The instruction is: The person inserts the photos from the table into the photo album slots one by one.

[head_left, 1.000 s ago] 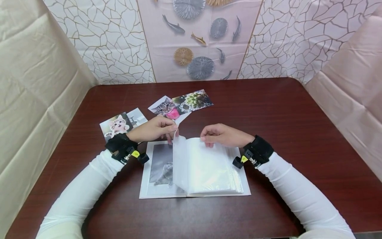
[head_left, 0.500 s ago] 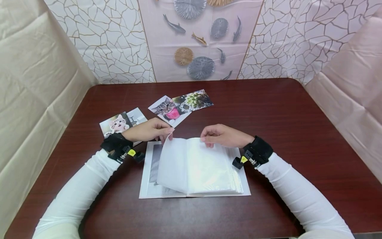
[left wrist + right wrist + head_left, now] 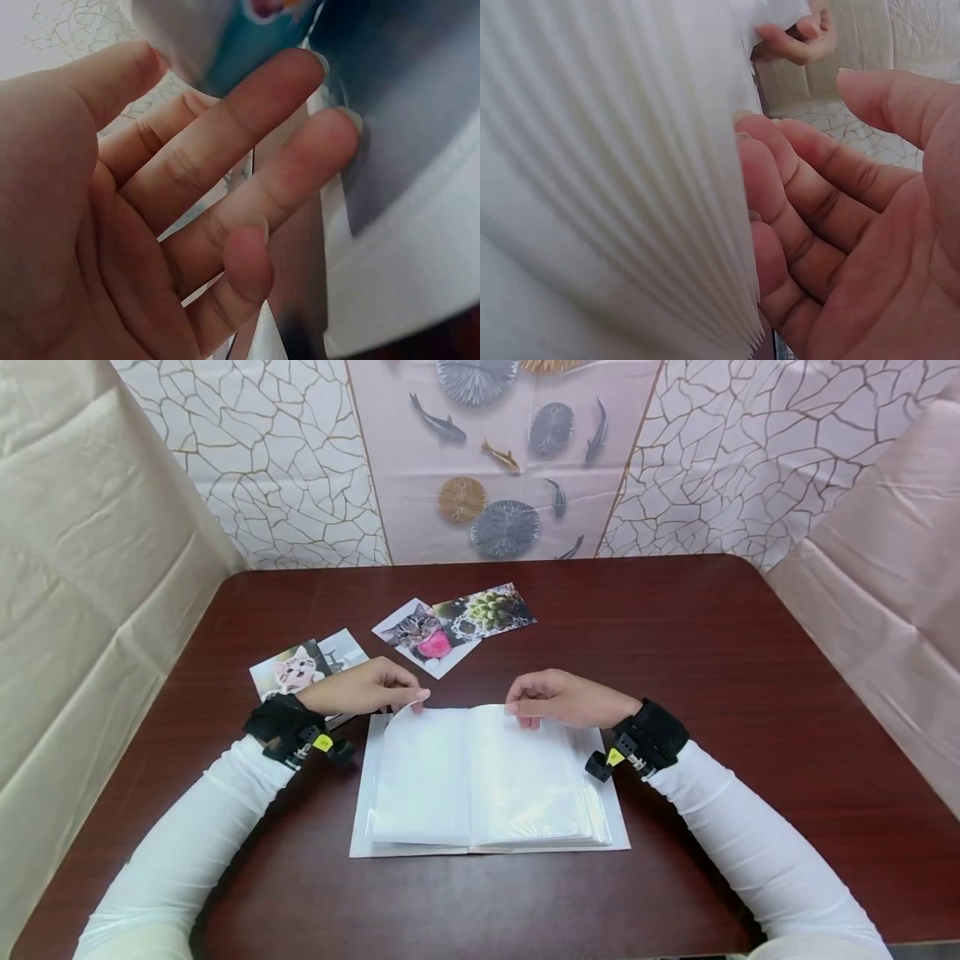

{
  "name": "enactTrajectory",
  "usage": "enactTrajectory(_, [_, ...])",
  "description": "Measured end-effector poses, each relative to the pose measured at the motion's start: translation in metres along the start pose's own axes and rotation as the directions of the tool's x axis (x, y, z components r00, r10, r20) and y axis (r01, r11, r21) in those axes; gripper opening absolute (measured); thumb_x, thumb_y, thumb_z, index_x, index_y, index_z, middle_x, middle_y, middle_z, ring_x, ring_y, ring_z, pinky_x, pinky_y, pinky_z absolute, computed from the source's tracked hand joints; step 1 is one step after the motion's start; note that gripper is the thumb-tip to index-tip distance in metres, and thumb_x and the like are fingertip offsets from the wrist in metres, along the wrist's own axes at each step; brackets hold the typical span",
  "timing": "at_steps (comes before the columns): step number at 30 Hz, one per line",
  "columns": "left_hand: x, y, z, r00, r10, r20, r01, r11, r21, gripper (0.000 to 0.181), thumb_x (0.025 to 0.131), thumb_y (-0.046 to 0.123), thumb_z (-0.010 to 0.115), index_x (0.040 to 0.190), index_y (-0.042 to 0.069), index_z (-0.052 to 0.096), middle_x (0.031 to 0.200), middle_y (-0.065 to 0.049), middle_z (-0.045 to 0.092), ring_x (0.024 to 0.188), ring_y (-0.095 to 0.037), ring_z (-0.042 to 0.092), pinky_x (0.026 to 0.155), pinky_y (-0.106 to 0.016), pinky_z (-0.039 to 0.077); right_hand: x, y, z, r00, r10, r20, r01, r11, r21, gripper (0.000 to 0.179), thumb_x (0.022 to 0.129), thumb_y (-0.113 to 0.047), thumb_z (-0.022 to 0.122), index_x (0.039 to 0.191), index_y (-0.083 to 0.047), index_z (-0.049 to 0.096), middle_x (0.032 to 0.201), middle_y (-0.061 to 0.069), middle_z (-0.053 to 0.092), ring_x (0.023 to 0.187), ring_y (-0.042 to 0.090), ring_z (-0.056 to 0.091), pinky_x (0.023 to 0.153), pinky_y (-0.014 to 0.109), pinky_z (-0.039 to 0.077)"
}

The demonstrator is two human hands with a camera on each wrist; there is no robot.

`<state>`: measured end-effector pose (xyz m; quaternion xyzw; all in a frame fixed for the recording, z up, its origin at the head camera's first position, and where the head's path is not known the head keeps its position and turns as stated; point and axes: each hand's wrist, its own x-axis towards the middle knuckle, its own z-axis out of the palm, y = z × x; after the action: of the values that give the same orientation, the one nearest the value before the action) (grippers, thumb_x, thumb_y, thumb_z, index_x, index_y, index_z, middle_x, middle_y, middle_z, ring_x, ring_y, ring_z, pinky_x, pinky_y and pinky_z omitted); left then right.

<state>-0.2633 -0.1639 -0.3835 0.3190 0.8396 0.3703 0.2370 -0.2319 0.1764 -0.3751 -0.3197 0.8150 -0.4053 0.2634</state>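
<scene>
A photo album lies open on the table, with blank white sleeves facing up on both sides. At the upper left corner of its left page, my left hand pinches the curled edge between thumb and fingers. The left wrist view catches a teal print on the underside of that page. My right hand rests at the top edge of the right-hand pages. In the right wrist view, its fingertips touch the stacked page edges, and the thumb stands apart from them.
Behind the album lie a kitten photo with a pink scarf and an overlapping succulent photo. Another kitten photo and a pale print lie near my left wrist. Patterned cloth hangs beyond the brown table.
My left hand has moved left and turned the page over, so the page now covers the grey cat photo on the album's left side. The right hand has stayed nearly still.
</scene>
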Motion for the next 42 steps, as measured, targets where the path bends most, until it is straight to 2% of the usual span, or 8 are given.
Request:
enactTrajectory(3, [-0.001,-0.003,-0.002,1.000,-0.003,-0.005,0.003,1.000,0.006,0.026,0.103,0.029,0.060,0.092,0.014,0.079,0.067,-0.007,0.058,0.069,-0.022,0.054,0.062,-0.027,0.046,0.001,0.001,0.000,1.000,0.008,-0.004,-0.008,1.000,-0.003,0.017,0.105,-0.018,0.057,0.112,-0.006,0.067,0.091,0.009,0.064,0.086,0.023,0.061,0.082,0.032,0.051])
enactTrajectory(9, [-0.002,-0.005,-0.004,1.000,-0.020,-0.021,0.020,1.000,-0.007,0.031,0.104,0.031,0.058,0.090,0.014,0.080,0.094,-0.001,0.076,0.078,-0.019,0.058,0.062,-0.027,0.048,0.002,0.002,0.000,1.000,0.021,-0.007,-0.021,1.000,-0.001,0.016,0.105,-0.017,0.057,0.112,-0.008,0.067,0.090,0.007,0.064,0.087,0.025,0.061,0.082,0.032,0.052])
enactTrajectory(16, [-0.005,-0.007,-0.006,1.000,-0.003,0.001,0.003,1.000,0.026,0.014,0.097,0.023,0.070,0.095,0.015,0.080,0.073,0.001,0.065,0.072,-0.017,0.052,0.063,-0.026,0.040,0.003,0.002,0.000,1.000,0.008,-0.004,-0.008,1.000,0.002,0.017,0.105,-0.018,0.057,0.113,-0.007,0.067,0.090,0.008,0.063,0.086,0.024,0.060,0.082,0.031,0.051])
enactTrajectory(20, [-0.005,-0.008,-0.005,1.000,-0.016,-0.011,0.016,0.999,0.044,0.009,0.095,0.020,0.072,0.096,0.015,0.080,0.078,0.002,0.070,0.076,-0.018,0.055,0.067,-0.026,0.042,0.003,0.003,0.001,1.000,0.013,-0.001,-0.013,1.000,0.008,0.017,0.105,-0.018,0.056,0.113,-0.007,0.067,0.090,0.008,0.063,0.086,0.025,0.060,0.082,0.031,0.051])
enactTrajectory(25, [-0.004,-0.009,-0.003,0.999,-0.030,-0.032,0.032,0.998,0.062,0.010,0.097,0.020,0.070,0.095,0.014,0.079,0.072,-0.001,0.062,0.070,-0.019,0.052,0.062,-0.026,0.040,0.002,0.004,0.001,1.000,0.021,-0.001,-0.021,1.000,0.015,0.017,0.105,-0.018,0.056,0.112,-0.007,0.067,0.090,0.007,0.063,0.087,0.025,0.060,0.082,0.031,0.051])
enactTrajectory(30, [-0.005,-0.015,-0.006,0.995,-0.040,-0.091,0.051,0.991,0.123,0.012,0.098,0.024,0.068,0.096,0.014,0.075,0.076,-0.002,0.066,0.069,-0.019,0.060,0.063,-0.029,0.051,0.002,0.004,0.002,1.000,0.025,-0.003,-0.025,1.000,0.016,0.016,0.105,-0.017,0.056,0.113,-0.007,0.067,0.090,0.007,0.063,0.087,0.024,0.060,0.082,0.030,0.051])
enactTrajectory(35, [-0.013,-0.020,-0.021,0.973,-0.074,-0.218,0.124,0.966,0.225,0.013,0.099,0.026,0.068,0.101,0.015,0.074,0.078,-0.002,0.066,0.070,-0.020,0.058,0.061,-0.031,0.049,0.003,0.003,0.002,1.000,0.026,-0.005,-0.026,1.000,0.011,0.016,0.105,-0.016,0.056,0.112,-0.007,0.067,0.090,0.007,0.063,0.086,0.025,0.060,0.082,0.031,0.051])
enactTrajectory(42, [-0.036,-0.035,-0.056,0.913,-0.132,-0.386,0.255,0.923,0.289,0.016,0.099,0.024,0.067,0.106,0.011,0.074,0.093,-0.007,0.070,0.080,-0.022,0.060,0.070,-0.034,0.049,0.003,0.002,0.002,1.000,0.022,-0.005,-0.022,1.000,0.000,0.016,0.105,-0.017,0.057,0.112,-0.008,0.067,0.090,0.007,0.063,0.086,0.025,0.060,0.081,0.031,0.051])
